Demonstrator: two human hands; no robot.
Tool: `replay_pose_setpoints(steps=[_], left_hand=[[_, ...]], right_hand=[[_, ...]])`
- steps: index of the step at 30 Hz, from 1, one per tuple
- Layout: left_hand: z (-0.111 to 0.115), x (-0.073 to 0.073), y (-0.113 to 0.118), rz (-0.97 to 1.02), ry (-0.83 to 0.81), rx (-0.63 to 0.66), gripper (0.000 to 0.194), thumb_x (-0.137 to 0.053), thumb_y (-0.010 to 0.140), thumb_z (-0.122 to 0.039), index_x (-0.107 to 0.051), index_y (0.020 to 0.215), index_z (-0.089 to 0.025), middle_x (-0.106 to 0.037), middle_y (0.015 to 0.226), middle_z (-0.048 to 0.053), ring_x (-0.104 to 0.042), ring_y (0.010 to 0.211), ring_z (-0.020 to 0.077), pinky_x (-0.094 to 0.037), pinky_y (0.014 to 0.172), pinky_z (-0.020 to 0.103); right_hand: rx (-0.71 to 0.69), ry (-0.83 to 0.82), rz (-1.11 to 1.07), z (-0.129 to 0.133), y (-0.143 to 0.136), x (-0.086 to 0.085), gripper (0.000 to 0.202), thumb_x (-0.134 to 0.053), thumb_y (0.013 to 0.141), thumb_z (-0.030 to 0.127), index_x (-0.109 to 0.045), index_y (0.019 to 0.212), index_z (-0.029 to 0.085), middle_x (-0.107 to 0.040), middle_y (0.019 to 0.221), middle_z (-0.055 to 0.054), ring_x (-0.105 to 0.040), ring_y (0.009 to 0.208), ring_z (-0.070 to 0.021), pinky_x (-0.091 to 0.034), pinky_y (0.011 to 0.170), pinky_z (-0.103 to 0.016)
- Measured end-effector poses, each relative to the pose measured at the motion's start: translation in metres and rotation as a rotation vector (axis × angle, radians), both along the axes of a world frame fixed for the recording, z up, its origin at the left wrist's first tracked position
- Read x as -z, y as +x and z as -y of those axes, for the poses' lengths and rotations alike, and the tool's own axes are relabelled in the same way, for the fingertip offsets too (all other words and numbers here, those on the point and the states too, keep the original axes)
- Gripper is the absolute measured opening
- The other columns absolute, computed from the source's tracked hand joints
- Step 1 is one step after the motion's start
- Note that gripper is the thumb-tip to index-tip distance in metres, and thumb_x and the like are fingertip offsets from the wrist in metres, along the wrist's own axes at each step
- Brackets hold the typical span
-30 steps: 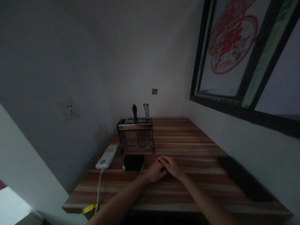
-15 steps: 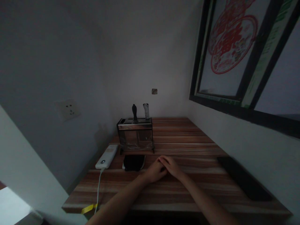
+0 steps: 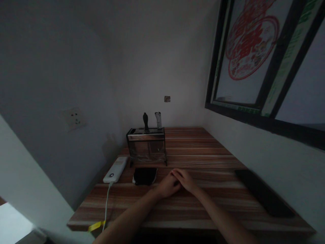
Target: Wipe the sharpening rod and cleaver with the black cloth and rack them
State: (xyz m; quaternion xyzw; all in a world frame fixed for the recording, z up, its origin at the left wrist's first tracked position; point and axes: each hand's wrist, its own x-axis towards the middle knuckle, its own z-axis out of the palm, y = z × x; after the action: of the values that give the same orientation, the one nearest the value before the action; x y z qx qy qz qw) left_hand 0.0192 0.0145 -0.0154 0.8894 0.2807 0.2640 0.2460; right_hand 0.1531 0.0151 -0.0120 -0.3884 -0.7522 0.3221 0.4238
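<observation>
My left hand and my right hand rest together on the wood-grain table. Their fingers are folded against each other, closed, with the tips meeting at the top. A dark gap shows between the palms, and no object is visible in it. Just left of my left hand lies a small black pouch-like item with pale edges. Behind that stands a knife block with clear sides and a dark frame. A black handle and a grey-white patterned handle stick up from its top.
A white power bank with a cable lies at the left, near a yellow strip on the front edge. A long black flat object lies at the right by the wall. A dark-framed window hangs above it.
</observation>
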Motion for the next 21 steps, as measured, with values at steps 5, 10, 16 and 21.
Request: replay_pose_setpoints(steps=[5, 10, 16, 21], left_hand=[[-0.0005, -0.0002, -0.0007, 0.001, 0.000, -0.001, 0.032, -0.049, 0.074, -0.011, -0.061, 0.103, -0.013, -0.061, 0.111, 0.009, -0.052, 0.105, 0.0209, -0.039, 0.091, 0.033], [0.0003, -0.0002, -0.0009, 0.007, 0.004, -0.002, 0.033, -0.049, 0.074, -0.011, -0.060, 0.105, -0.014, -0.058, 0.115, 0.009, -0.051, 0.106, 0.0211, -0.039, 0.091, 0.033], [-0.0010, 0.0030, -0.0002, 0.011, 0.018, -0.004, 0.030, -0.048, 0.075, -0.012, -0.062, 0.101, -0.012, -0.061, 0.109, 0.010, -0.052, 0.104, 0.0207, -0.040, 0.091, 0.032], [-0.0022, 0.0046, -0.0001, 0.010, 0.025, -0.008, 0.031, -0.049, 0.073, -0.010, -0.062, 0.101, -0.012, -0.061, 0.109, 0.011, -0.053, 0.102, 0.0206, -0.040, 0.090, 0.032]], right_hand=[[0.002, -0.001, -0.003, 0.0002, 0.0002, 0.0004, 0.041, -0.037, 0.086, 0.049, -0.064, 0.089, 0.018, -0.066, 0.088, -0.006, -0.059, 0.085, -0.0202, -0.043, 0.080, -0.032], [-0.011, 0.000, -0.010, 0.0002, 0.0001, 0.0002, 0.038, -0.038, 0.086, 0.046, -0.064, 0.088, 0.018, -0.065, 0.087, -0.006, -0.059, 0.084, -0.0194, -0.043, 0.079, -0.031], [-0.012, -0.006, -0.012, 0.0004, 0.0004, 0.0001, 0.038, -0.038, 0.087, 0.046, -0.063, 0.089, 0.018, -0.065, 0.087, -0.006, -0.059, 0.085, -0.0196, -0.043, 0.080, -0.031], [-0.009, -0.012, -0.007, -0.0008, 0.0006, 0.0014, 0.040, -0.038, 0.086, 0.047, -0.064, 0.089, 0.017, -0.066, 0.088, -0.007, -0.059, 0.085, -0.0199, -0.043, 0.080, -0.032]])
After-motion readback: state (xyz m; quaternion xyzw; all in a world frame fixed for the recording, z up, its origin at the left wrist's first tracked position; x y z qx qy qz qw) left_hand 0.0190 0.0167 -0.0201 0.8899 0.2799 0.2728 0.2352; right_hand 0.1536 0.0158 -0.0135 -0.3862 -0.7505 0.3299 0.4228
